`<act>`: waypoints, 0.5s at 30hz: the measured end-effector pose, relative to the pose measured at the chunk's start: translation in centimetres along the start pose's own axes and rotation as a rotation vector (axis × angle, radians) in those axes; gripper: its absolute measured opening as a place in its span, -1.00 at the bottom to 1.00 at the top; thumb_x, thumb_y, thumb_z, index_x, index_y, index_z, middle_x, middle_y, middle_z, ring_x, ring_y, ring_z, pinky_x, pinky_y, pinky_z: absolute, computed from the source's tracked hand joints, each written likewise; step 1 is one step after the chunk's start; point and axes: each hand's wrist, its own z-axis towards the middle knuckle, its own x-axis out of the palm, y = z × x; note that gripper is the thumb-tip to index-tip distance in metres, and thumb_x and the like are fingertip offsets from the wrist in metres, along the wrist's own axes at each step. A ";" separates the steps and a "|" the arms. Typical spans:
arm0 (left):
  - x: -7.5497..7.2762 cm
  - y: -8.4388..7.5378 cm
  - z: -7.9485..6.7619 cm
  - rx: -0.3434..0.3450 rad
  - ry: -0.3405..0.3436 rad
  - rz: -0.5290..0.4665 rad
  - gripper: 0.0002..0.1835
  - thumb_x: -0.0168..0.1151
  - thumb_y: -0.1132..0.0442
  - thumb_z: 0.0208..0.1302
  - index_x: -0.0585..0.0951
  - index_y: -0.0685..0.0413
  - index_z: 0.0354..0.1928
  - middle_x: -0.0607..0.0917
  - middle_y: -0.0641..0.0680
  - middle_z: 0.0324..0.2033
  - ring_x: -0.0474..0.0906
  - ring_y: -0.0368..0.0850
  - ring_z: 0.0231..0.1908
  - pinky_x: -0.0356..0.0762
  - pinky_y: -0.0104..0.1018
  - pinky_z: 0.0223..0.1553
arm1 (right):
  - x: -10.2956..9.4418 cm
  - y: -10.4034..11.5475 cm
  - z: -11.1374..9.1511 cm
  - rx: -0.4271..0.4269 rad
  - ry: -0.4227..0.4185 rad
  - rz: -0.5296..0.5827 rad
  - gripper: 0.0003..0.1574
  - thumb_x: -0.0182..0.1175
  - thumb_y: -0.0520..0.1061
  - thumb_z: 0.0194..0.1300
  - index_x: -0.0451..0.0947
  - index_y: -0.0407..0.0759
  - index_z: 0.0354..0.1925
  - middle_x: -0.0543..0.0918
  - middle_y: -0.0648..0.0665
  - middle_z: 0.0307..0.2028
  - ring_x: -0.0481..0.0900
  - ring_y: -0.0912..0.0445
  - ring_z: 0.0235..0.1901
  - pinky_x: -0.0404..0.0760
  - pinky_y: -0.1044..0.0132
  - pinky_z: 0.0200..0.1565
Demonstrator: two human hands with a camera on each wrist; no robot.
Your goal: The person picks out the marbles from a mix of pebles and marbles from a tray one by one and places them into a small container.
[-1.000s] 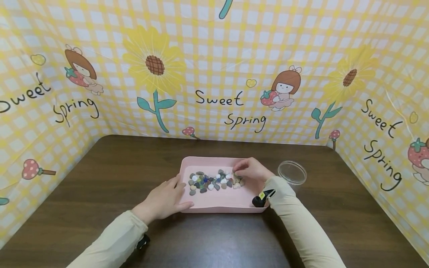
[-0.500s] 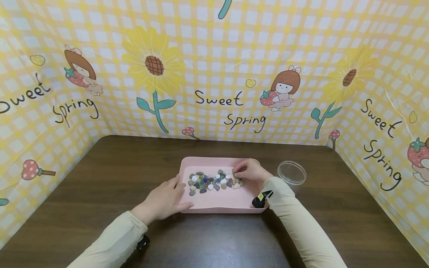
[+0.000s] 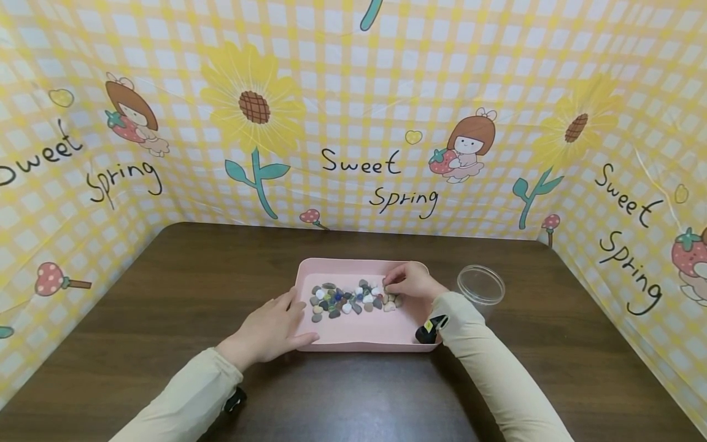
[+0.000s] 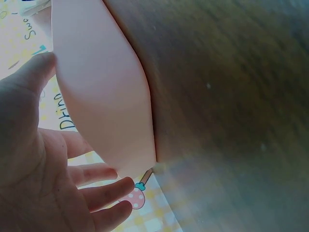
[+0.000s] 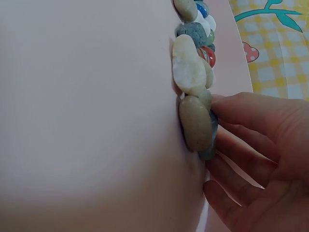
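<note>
A pink tray (image 3: 364, 333) with low walls holds a band of mixed pebbles (image 3: 357, 308) and a few shiny glass marbles (image 5: 202, 9). My left hand (image 3: 270, 328) rests at the tray's left end, its fingers nearly straight and its thumb over the front rim; in the left wrist view the thumb touches the rim. My right hand (image 3: 415, 280) reaches into the tray's right side, thumb and fingertips together at a small pebble at the right end of the band. Close up, a tan pebble (image 5: 195, 123) and a dark greenish stone (image 5: 210, 137) lie right by its fingers.
A clear round container (image 3: 480, 285) stands on the dark wooden table (image 3: 221, 264) just right of the tray, behind the right sleeve. Checked yellow cloth (image 3: 353, 123) walls the table at the back and both sides.
My right hand has shifted very slightly at the right end of the pebbles. The left hand, tray and container have stayed in place.
</note>
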 end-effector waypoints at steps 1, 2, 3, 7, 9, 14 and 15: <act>0.0 0.0 0.0 0.000 -0.001 -0.002 -0.18 0.04 -0.34 0.16 0.47 0.27 0.16 0.30 0.41 0.28 0.39 0.32 0.18 0.39 0.12 0.15 | 0.0 0.0 0.0 -0.007 0.002 -0.004 -0.92 0.36 -0.20 0.04 0.72 -0.16 -0.39 0.72 -0.06 -0.34 0.55 0.27 -0.38 0.54 0.45 -0.28; 0.0 0.0 0.0 -0.001 -0.001 -0.003 -0.18 0.04 -0.34 0.16 0.47 0.27 0.16 0.30 0.41 0.28 0.38 0.32 0.18 0.38 0.12 0.16 | 0.0 0.0 0.0 -0.009 0.003 -0.010 -0.92 0.36 -0.19 0.05 0.71 -0.15 -0.39 0.72 -0.06 -0.34 0.55 0.26 -0.37 0.54 0.43 -0.27; 0.0 0.0 0.0 -0.002 -0.001 -0.004 -0.18 0.04 -0.34 0.16 0.46 0.26 0.17 0.30 0.40 0.29 0.38 0.31 0.19 0.38 0.12 0.16 | -0.1 0.1 0.0 -0.008 0.005 -0.011 -0.92 0.36 -0.18 0.05 0.71 -0.14 -0.39 0.72 -0.05 -0.32 0.56 0.25 -0.35 0.55 0.41 -0.23; 0.1 0.0 0.0 0.002 -0.012 -0.008 -0.19 0.05 -0.33 0.16 0.47 0.27 0.16 0.30 0.41 0.28 0.39 0.32 0.17 0.40 0.13 0.14 | -0.3 0.3 -0.1 -0.008 0.023 0.046 -0.92 0.34 -0.19 0.08 0.71 -0.15 -0.37 0.70 -0.09 -0.19 0.58 0.15 -0.18 0.55 0.29 -0.07; 0.1 0.0 0.0 0.006 -0.018 -0.009 -0.19 0.06 -0.33 0.16 0.47 0.27 0.15 0.31 0.42 0.28 0.41 0.33 0.16 0.42 0.13 0.12 | -0.4 0.4 -0.2 -0.025 0.032 0.090 -0.91 0.31 -0.22 0.11 0.70 -0.20 -0.34 0.68 -0.14 -0.13 0.58 0.09 -0.11 0.56 0.25 -0.03; -0.1 0.0 -0.1 0.010 -0.021 -0.010 -0.19 0.05 -0.33 0.15 0.47 0.27 0.15 0.31 0.42 0.27 0.41 0.33 0.16 0.42 0.13 0.11 | -0.7 0.5 -0.1 -0.025 0.047 0.167 -0.86 0.28 -0.25 0.14 0.69 -0.27 -0.29 0.66 -0.20 -0.05 0.57 0.03 -0.02 0.57 0.25 -0.02; -0.1 0.0 -0.1 0.009 -0.021 -0.011 -0.19 0.05 -0.33 0.15 0.47 0.27 0.15 0.31 0.42 0.27 0.41 0.33 0.16 0.42 0.13 0.11 | -0.8 0.5 -0.1 -0.013 0.045 0.172 -0.86 0.28 -0.24 0.14 0.69 -0.26 -0.29 0.65 -0.19 -0.04 0.56 0.04 -0.01 0.56 0.25 -0.01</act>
